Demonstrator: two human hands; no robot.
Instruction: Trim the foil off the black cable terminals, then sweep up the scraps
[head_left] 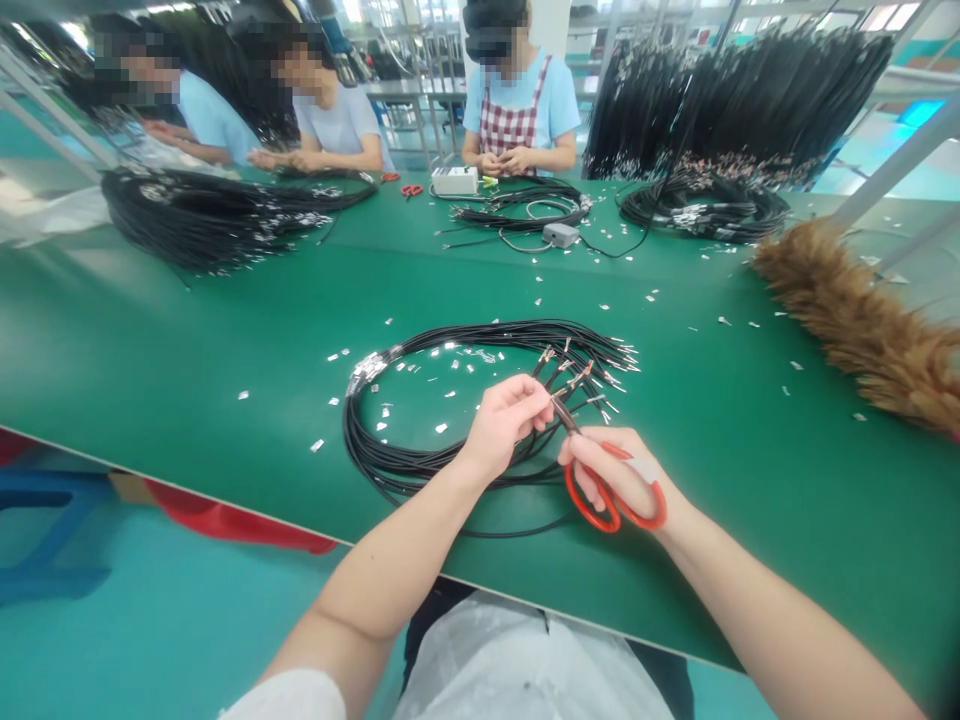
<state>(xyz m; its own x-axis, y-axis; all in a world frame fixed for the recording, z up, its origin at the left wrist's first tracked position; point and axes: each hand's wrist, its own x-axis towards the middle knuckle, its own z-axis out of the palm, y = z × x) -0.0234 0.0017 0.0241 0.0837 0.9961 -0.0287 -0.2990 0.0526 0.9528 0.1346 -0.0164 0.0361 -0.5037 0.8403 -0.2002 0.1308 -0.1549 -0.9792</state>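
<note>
My right hand (611, 465) grips a pair of scissors (654, 508) with red handles, its fingers through the loops and the blades angled up to the left. The blade tips meet the fingertips of my left hand (514, 415), which is pinched around the end of a black cable; the exact spot between the fingers is hidden. Beneath both hands lies a coiled bundle of black cables (367, 440) on the green table (750, 520). Its stripped and copper-coloured ends fan out just beyond my fingers. A silvery wrap (367, 370) binds the bundle at its left.
Small white scraps (441, 428) are scattered inside and around the coil. Across the table sit three co-workers, near more cable bundles (202, 215), a white box (454, 180) and a small grey box (560, 235). A brown fluffy duster (862, 320) lies along the right side.
</note>
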